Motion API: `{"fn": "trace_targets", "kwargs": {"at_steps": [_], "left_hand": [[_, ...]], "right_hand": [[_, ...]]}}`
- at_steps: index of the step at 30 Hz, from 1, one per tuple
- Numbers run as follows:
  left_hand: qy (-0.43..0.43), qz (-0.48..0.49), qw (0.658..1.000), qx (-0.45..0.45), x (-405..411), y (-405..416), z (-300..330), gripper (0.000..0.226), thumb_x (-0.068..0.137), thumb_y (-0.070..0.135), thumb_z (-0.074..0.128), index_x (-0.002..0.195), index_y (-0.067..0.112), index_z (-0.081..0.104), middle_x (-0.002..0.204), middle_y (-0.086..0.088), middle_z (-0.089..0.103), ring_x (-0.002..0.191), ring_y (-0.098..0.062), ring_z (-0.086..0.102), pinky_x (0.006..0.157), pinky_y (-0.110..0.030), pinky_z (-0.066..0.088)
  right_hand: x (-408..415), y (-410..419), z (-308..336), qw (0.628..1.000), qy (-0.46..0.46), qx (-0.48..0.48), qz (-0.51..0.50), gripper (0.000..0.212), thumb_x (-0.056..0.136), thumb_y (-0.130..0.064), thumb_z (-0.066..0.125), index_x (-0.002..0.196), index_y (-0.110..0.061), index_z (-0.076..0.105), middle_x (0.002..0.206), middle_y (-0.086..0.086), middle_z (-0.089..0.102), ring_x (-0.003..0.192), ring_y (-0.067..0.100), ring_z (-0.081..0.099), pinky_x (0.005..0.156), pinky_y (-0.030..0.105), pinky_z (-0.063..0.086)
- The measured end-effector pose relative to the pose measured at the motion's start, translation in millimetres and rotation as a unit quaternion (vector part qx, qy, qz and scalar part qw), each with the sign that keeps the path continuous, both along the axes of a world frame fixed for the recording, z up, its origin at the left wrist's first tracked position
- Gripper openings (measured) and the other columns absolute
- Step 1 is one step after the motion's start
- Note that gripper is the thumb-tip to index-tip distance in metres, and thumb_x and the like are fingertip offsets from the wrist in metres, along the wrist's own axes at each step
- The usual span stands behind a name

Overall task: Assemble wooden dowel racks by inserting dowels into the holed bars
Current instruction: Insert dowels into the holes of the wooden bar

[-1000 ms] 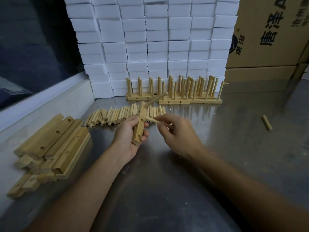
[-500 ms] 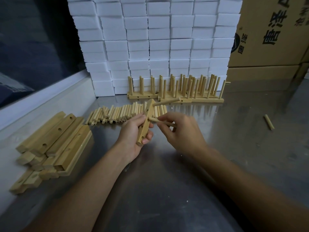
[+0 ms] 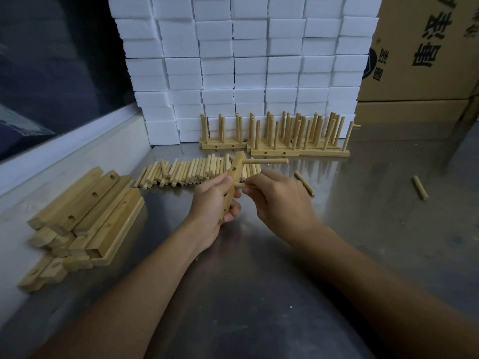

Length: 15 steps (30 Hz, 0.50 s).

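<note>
My left hand (image 3: 212, 203) grips a holed wooden bar (image 3: 233, 177), held tilted above the steel table. One dowel (image 3: 267, 161) sticks out sideways from the bar's top hole. My right hand (image 3: 280, 200) pinches a second dowel (image 3: 239, 185), whose tip sits at the bar's middle hole. The far end of that dowel (image 3: 304, 183) pokes out behind my right hand. A row of loose dowels (image 3: 186, 173) lies just behind my hands.
A pile of holed bars (image 3: 85, 218) lies at the left. Several finished racks (image 3: 274, 141) stand at the back against stacked white foam blocks (image 3: 233, 68). One stray dowel (image 3: 420, 187) lies at the right. Cardboard boxes (image 3: 425, 53) stand at the back right.
The bar has turned more upright in my left hand. My right hand has brought the second dowel's tip to the bar's middle hole.
</note>
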<state>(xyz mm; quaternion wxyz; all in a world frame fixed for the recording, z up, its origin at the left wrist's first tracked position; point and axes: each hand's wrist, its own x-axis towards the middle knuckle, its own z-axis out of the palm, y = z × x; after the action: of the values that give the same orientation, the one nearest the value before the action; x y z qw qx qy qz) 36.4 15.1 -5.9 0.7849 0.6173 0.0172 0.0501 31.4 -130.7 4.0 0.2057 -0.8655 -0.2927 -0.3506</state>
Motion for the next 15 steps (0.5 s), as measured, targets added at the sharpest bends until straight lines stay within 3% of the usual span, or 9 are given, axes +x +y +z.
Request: {"fn": "trace_targets", "kwargs": {"at_steps": [5, 9, 11, 15], "left_hand": [[-0.002, 0.011, 0.999, 0.04, 2, -1, 1, 0.035, 0.105, 0.017, 0.044, 0.138, 0.009, 0.055, 0.075, -0.008, 0.051, 0.043, -0.013, 0.042, 0.036, -0.02, 0.029], [-0.002, 0.009, 0.999, 0.053, 2, -3, 1, 0.034, 0.105, 0.018, 0.045, 0.135, 0.01, 0.057, 0.072, -0.006, 0.051, 0.043, -0.013, 0.041, 0.035, -0.016, 0.03], [-0.01, 0.018, 0.998, 0.059, 2, -5, 1, 0.034, 0.105, 0.018, 0.046, 0.135, 0.01, 0.057, 0.071, -0.006, 0.051, 0.042, -0.012, 0.041, 0.035, -0.016, 0.03], [-0.03, 0.028, 0.994, 0.099, 2, -6, -1, 0.034, 0.105, 0.018, 0.045, 0.138, 0.018, 0.055, 0.072, -0.005, 0.052, 0.042, -0.009, 0.042, 0.037, -0.02, 0.032]], "right_hand": [[2, -1, -2, 0.994, -0.049, -0.082, -0.048, 0.016, 0.096, -0.022, 0.063, 0.087, -0.01, 0.07, 0.07, 0.004, 0.062, 0.052, 0.024, 0.056, 0.041, 0.028, 0.033], [-2, -1, -1, 0.993, -0.048, -0.087, -0.064, 0.012, 0.09, -0.02, 0.068, 0.082, -0.011, 0.067, 0.065, 0.004, 0.058, 0.045, 0.022, 0.043, 0.044, 0.025, 0.023], [-4, 1, 0, 0.995, -0.015, -0.071, -0.071, 0.015, 0.093, -0.022, 0.063, 0.081, -0.013, 0.064, 0.064, 0.001, 0.053, 0.047, 0.02, 0.036, 0.046, 0.025, 0.022], [-3, 11, 3, 0.986, 0.147, 0.03, -0.078, 0.027, 0.099, -0.027, 0.052, 0.077, -0.019, 0.067, 0.059, -0.006, 0.051, 0.051, 0.013, 0.046, 0.051, 0.028, 0.035]]}}
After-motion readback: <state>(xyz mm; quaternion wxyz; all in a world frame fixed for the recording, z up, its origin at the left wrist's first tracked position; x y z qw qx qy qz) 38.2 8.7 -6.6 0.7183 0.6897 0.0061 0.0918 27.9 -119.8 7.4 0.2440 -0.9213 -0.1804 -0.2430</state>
